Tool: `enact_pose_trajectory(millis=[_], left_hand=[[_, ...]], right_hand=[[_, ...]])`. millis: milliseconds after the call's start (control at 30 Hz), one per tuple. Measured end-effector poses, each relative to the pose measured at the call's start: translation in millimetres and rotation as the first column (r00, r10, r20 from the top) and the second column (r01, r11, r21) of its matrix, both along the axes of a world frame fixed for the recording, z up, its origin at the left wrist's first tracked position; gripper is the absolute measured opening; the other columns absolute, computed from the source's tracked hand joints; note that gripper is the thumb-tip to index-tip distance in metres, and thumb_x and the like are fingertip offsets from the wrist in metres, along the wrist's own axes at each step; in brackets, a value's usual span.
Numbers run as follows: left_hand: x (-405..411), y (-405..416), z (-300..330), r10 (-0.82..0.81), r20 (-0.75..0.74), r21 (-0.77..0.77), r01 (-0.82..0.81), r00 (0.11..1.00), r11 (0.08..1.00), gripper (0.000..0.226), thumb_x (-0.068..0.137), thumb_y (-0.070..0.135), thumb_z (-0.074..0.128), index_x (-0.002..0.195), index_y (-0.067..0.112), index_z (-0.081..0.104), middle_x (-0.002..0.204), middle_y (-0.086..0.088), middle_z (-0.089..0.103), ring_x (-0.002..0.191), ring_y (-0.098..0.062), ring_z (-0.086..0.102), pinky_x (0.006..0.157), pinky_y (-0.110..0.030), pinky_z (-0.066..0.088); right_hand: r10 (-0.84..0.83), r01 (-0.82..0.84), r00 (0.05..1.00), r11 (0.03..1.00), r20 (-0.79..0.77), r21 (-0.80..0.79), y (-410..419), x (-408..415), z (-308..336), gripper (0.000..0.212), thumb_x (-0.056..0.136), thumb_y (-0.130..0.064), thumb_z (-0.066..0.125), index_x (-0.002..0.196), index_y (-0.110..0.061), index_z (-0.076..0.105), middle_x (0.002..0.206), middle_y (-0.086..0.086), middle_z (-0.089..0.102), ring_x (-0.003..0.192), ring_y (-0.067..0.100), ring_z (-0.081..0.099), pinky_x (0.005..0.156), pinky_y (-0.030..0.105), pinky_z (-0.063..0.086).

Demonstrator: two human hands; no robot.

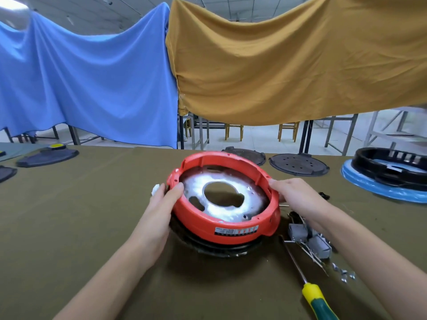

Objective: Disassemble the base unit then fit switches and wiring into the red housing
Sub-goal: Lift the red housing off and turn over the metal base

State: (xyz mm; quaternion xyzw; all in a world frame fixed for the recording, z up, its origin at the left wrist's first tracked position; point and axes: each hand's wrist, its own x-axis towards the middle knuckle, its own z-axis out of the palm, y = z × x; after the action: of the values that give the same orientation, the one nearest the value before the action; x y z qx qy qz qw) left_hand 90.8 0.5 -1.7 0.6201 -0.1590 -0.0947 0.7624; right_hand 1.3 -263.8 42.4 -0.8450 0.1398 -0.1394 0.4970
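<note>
Both hands [161, 204] grip the red housing [221, 199] — opposite rims.

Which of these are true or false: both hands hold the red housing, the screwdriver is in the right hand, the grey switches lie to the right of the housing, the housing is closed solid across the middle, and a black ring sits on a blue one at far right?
1. Both hands hold the red housing. True: the left hand and right hand grip its opposite rims.
2. The screwdriver is in the right hand. False: it lies on the table, untouched.
3. The grey switches lie right of the housing. True.
4. The housing is closed solid across the middle. False: its metal plate has a large central opening.
5. A black ring sits on a blue ring at far right. True.
</note>
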Motion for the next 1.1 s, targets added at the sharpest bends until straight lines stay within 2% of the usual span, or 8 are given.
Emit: enact_pose_trajectory(millis=[67, 133, 267, 533, 700, 900, 1000, 1100], left_hand=[[-3.8, 4.0, 12.1, 0.012, 0.029, -0.125, -0.009, 1.000, 0.992, 0.059, 0.081, 0.042, 0.070, 0.131, 0.012, 0.058, 0.133, -0.009, 0.063, 0.113, -0.020, 0.066, 0.097, -0.040, 0.054], [-6.1, 13.1, 23.6, -0.015, 0.036, -0.187, 0.021, 0.999, 0.982, 0.060, 0.083, 0.029, 0.072, 0.132, -0.001, 0.054, 0.122, -0.015, 0.068, 0.104, -0.024, 0.066, 0.095, -0.042, 0.055], [-1.4, 37.4, 33.0, -0.146, 0.098, -0.208, 0.164, 0.984, 0.964, 0.065, 0.074, 0.016, 0.076, 0.135, 0.015, 0.053, 0.121, -0.007, 0.070, 0.096, -0.024, 0.071, 0.080, -0.041, 0.060], [-7.7, 34.3, 33.4, -0.103, 0.408, -0.052, 0.136, 0.907, 0.989, 0.074, 0.061, 0.000, 0.079, 0.124, 0.025, 0.048, 0.117, 0.001, 0.066, 0.102, -0.020, 0.065, 0.083, -0.035, 0.058], [-18.4, 29.9, 40.8, -0.112, 0.584, 0.015, 0.127, 0.804, 0.992, 0.076, 0.059, 0.007, 0.087, 0.119, 0.031, 0.047, 0.116, 0.003, 0.062, 0.103, -0.016, 0.063, 0.087, -0.032, 0.057], [-29.9, 30.1, 43.9, -0.051, 0.729, 0.177, -0.116, 0.682, 0.977, 0.082, 0.056, 0.030, 0.089, 0.122, 0.038, 0.041, 0.116, 0.011, 0.060, 0.102, -0.015, 0.065, 0.085, -0.029, 0.053], [-36.1, 29.0, 45.7, -0.036, 0.846, 0.258, -0.348, 0.533, 0.901, 0.076, 0.055, 0.037, 0.082, 0.114, 0.048, 0.036, 0.103, 0.023, 0.057, 0.086, -0.001, 0.059, 0.069, -0.007, 0.044], [-41.3, 23.1, 46.7, -0.135, 0.931, 0.305, -0.521, 0.338, 0.797, 0.071, 0.054, 0.030, 0.076, 0.114, 0.040, 0.039, 0.094, 0.017, 0.050, 0.076, -0.004, 0.048, 0.067, -0.019, 0.041]], right_hand=[[0.031, -0.034, 0.993, 0.999, 0.115, 0.020, 2.0, -1.5, 7.1, 0.054, 0.100, -0.042, 0.048, 0.085, 0.006, 0.067, 0.084, 0.012, 0.074, 0.088, 0.029, 0.068, 0.097, 0.029, 0.043], [0.076, -0.089, 0.965, 0.995, 0.249, 0.041, 4.6, -1.9, 15.7, 0.038, 0.101, -0.038, 0.049, 0.097, -0.012, 0.076, 0.093, 0.000, 0.077, 0.095, 0.014, 0.070, 0.100, 0.032, 0.046], [0.188, -0.238, 0.883, 0.969, 0.431, 0.065, 5.3, 0.8, 21.1, 0.027, 0.102, -0.030, 0.049, 0.120, -0.032, 0.069, 0.117, -0.012, 0.071, 0.114, 0.006, 0.064, 0.103, 0.032, 0.042], [0.199, -0.390, 0.884, 0.813, 0.423, 0.432, -4.6, 5.4, 0.2, 0.044, 0.097, -0.009, 0.049, 0.141, -0.015, 0.050, 0.126, 0.002, 0.065, 0.113, 0.015, 0.061, 0.100, 0.037, 0.043], [0.209, -0.368, 0.913, 0.793, 0.350, 0.486, -9.5, 5.6, -7.7, 0.043, 0.100, -0.002, 0.043, 0.138, -0.019, 0.054, 0.131, 0.004, 0.064, 0.124, 0.022, 0.057, 0.106, 0.043, 0.043], [0.061, -0.147, 0.975, 0.900, 0.215, 0.411, -10.0, 12.4, -10.9, 0.035, 0.103, -0.020, 0.049, 0.136, -0.028, 0.054, 0.122, 0.006, 0.067, 0.107, 0.017, 0.066, 0.094, 0.041, 0.053], [-0.063, -0.035, 0.983, 0.860, 0.173, 0.510, -11.8, 10.1, -2.8, 0.031, 0.103, -0.027, 0.048, 0.130, -0.015, 0.059, 0.111, 0.012, 0.068, 0.092, 0.025, 0.070, 0.079, 0.038, 0.059], [-0.134, 0.047, 0.985, 0.822, 0.112, 0.568, -19.6, 3.2, 13.5, 0.040, 0.101, -0.044, 0.046, 0.119, -0.011, 0.063, 0.110, 0.017, 0.069, 0.097, 0.032, 0.070, 0.077, 0.042, 0.060]])
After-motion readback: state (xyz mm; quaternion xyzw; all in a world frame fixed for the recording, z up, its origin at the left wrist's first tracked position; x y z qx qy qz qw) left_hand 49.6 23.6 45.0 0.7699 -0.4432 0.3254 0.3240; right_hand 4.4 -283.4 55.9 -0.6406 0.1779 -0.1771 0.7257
